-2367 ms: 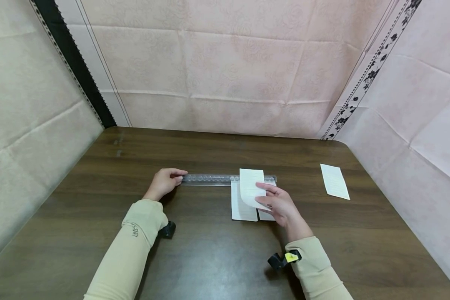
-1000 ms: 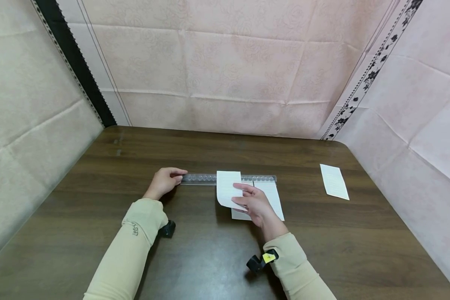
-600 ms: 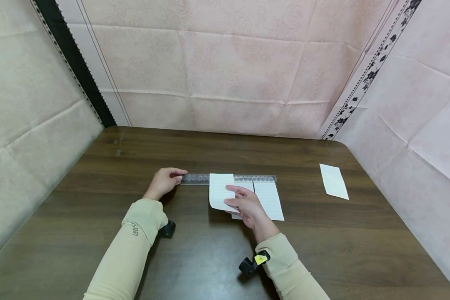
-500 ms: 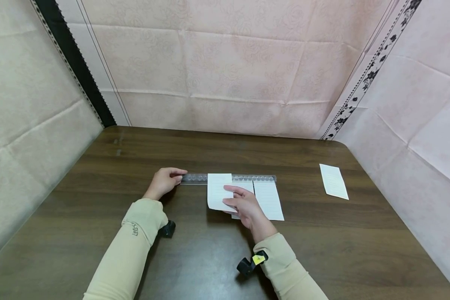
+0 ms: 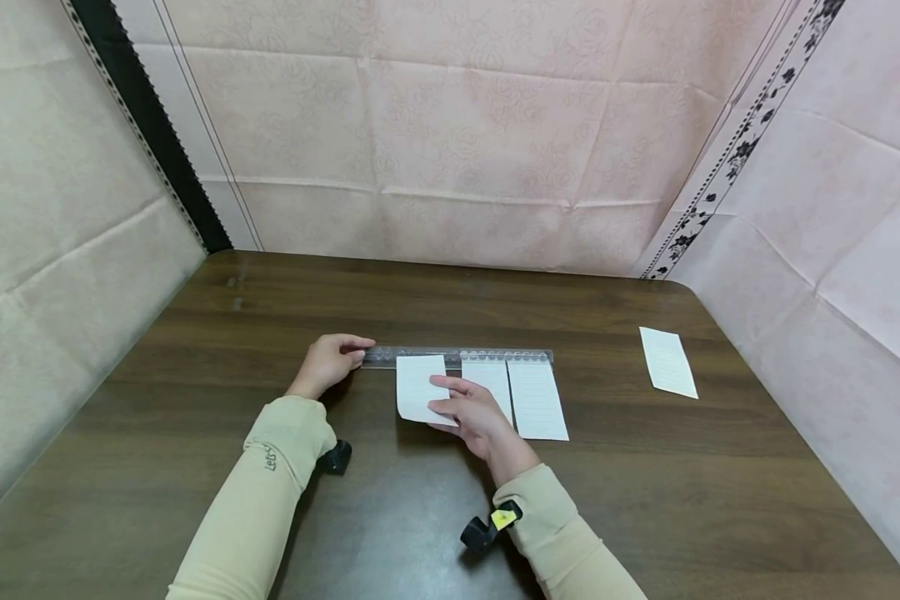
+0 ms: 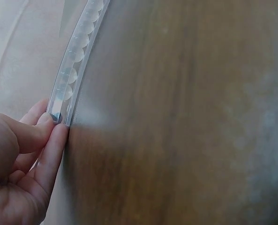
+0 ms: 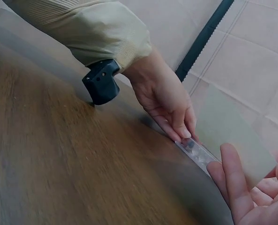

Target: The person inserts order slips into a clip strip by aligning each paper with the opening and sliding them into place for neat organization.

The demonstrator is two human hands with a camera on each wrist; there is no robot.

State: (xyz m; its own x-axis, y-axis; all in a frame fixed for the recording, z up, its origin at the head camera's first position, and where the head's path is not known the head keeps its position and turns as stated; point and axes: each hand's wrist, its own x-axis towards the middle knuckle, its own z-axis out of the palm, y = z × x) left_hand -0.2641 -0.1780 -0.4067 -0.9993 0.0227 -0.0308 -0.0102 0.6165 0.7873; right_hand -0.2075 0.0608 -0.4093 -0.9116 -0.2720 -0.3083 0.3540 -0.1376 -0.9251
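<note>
My left hand (image 5: 322, 367) pinches the left end of a clear plastic ruler-like strip (image 5: 382, 357) lying across the table. In the left wrist view, a row of round shapes runs along the strip (image 6: 82, 42), with thumb and fingers at its tip. Between thumb and fingers, my right hand (image 5: 482, 422) holds a small white paper slip (image 5: 418, 388), its lower edge curling. This slip overlaps the strip from the front. Right of it, two lined paper slips (image 5: 537, 400) lie side by side, their upper ends at the strip. The right wrist view shows the held slip (image 7: 230, 133) tilted.
Another lined slip (image 5: 669, 362) lies apart on the right of the dark wooden table (image 5: 390, 517). Pale cloth (image 5: 450, 150) hangs behind the table and at both sides. A black wrist camera (image 5: 480, 533) sits below the right sleeve.
My right hand has carried its paper slip leftward and slightly nearer, off the two lying slips, which now show more fully. The left hand and the strip have stayed in place.
</note>
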